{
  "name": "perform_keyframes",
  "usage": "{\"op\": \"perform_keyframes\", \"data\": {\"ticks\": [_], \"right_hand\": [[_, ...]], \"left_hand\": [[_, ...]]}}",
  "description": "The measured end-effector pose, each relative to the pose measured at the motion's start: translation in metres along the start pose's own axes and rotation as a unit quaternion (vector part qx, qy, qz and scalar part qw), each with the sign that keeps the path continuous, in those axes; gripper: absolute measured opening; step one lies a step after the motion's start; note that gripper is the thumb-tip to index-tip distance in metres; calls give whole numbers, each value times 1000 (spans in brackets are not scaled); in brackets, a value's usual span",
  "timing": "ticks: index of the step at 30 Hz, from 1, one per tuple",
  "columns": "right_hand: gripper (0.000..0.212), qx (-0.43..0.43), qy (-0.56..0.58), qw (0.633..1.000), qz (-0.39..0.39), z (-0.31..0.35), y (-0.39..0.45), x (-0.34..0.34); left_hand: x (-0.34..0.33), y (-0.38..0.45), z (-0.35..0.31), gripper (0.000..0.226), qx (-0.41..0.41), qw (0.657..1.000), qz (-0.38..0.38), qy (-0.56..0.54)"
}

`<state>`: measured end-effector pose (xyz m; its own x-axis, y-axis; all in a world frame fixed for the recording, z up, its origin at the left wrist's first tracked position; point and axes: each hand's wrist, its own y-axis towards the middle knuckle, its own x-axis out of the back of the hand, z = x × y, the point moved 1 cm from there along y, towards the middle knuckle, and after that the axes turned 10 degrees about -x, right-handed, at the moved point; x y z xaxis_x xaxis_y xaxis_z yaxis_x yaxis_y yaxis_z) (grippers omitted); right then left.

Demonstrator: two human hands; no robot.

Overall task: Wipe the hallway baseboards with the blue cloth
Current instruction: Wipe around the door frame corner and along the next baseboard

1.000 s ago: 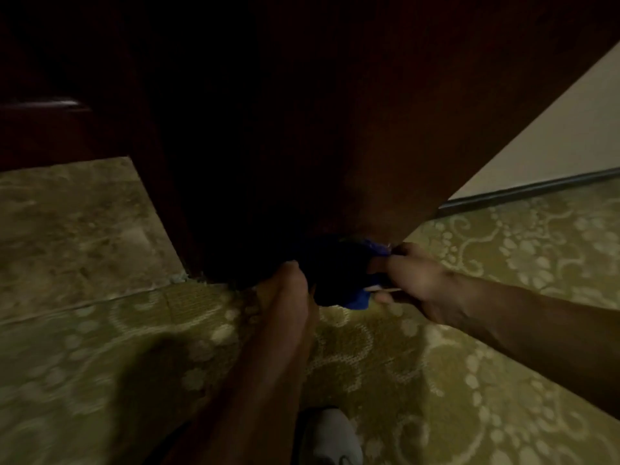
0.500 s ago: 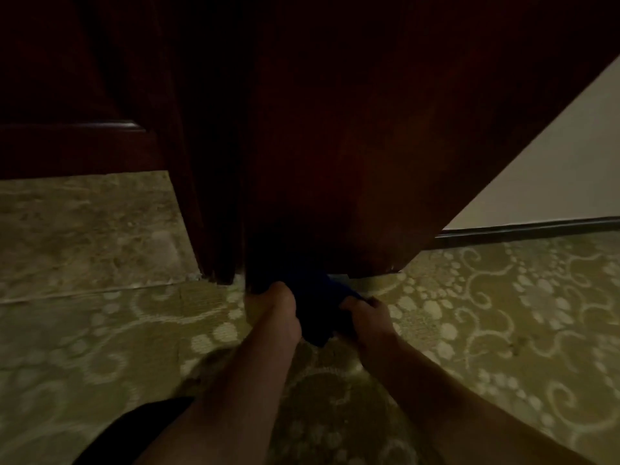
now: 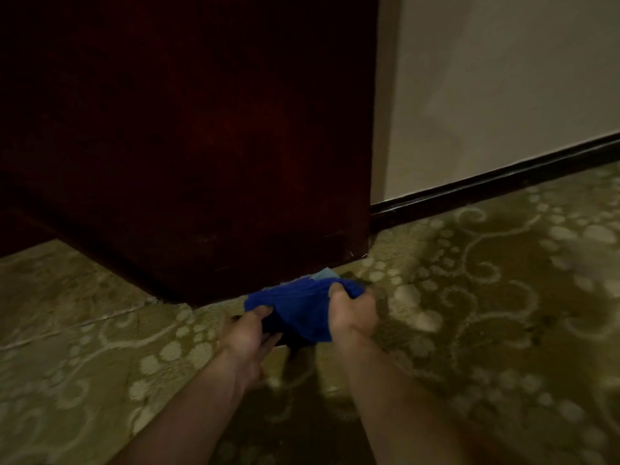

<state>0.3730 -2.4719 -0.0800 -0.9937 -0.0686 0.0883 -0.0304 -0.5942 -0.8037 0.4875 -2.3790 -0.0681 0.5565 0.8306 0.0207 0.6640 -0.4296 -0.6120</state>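
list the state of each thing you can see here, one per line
blue cloth: bunched, stretched between both hands just above the carpet, by the dark wood panel
left hand: gripping the cloth's left end
right hand: gripping the cloth's right end
dark wood panel: upright, scuffed near its bottom corner
baseboard: dark, runs along the wall, untouched
carpet: patterned, lying flat

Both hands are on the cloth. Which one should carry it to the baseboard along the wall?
Right, probably. The right hand grips the cloth on the side nearer the baseboard; the left hand sits farther away, toward the dark wood panel.
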Motion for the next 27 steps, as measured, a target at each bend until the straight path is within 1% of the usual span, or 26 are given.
{"op": "perform_keyframes", "data": {"ticks": [2,4,6,7,9,11,12,13,14,15,16,18,19,20,22,23,24,25,26,27], "right_hand": [[57,-17,19,1000,14,2,5,6],[67,-42,38,998,41,2,14,13],[72,-78,47,991,101,3,17,19],[71,-95,47,985,138,3,13,19],[63,-116,43,970,209,8,-1,8],[55,-111,50,960,252,13,-17,-9],[49,-104,54,959,257,14,-24,-17],[41,-90,57,962,251,15,-26,-25],[33,-76,52,967,238,18,-26,-30],[31,-60,47,971,225,23,-23,-30],[31,-47,42,975,214,29,-18,-28],[49,-25,38,978,202,41,-3,-21],[54,-17,34,978,203,46,5,-15],[48,-10,30,978,208,52,15,-6],[24,-5,27,977,214,61,37,14],[26,-22,43,978,205,63,49,23],[37,-43,68,978,191,63,62,29],[56,-74,111,976,174,61,75,33],[70,-108,159,968,160,59,84,32],[74,-131,200,959,154,57,90,29]], "left_hand": [[-13,-7,7,36,1,1000,-22,-3],[-26,-20,5,34,6,998,-54,20],[-31,-29,-18,30,-8,993,-78,91],[-29,-33,-39,26,-23,986,-93,138],[-25,-39,-93,20,-64,973,-145,170],[-16,-47,-128,32,-104,959,-193,176],[-13,-52,-134,36,-122,958,-189,175],[-14,-57,-133,38,-121,960,-182,175],[-11,-57,-123,40,-101,967,-164,164],[-12,-56,-111,42,-79,974,-155,143],[-13,-51,-98,42,-63,981,-141,117],[-19,-31,-78,41,-48,990,-123,40],[-23,-22,-69,39,-45,990,-133,0],[-31,-11,-61,33,-42,990,-129,-28],[-53,14,-45,14,-36,994,-79,-61],[-63,25,-35,14,-33,995,-63,-74],[-74,35,-25,20,-29,995,-52,-79],[-87,46,-15,29,-24,995,-42,-88],[-98,54,-5,35,-20,995,-39,-94],[-105,61,7,38,-21,994,-43,-97]]}}
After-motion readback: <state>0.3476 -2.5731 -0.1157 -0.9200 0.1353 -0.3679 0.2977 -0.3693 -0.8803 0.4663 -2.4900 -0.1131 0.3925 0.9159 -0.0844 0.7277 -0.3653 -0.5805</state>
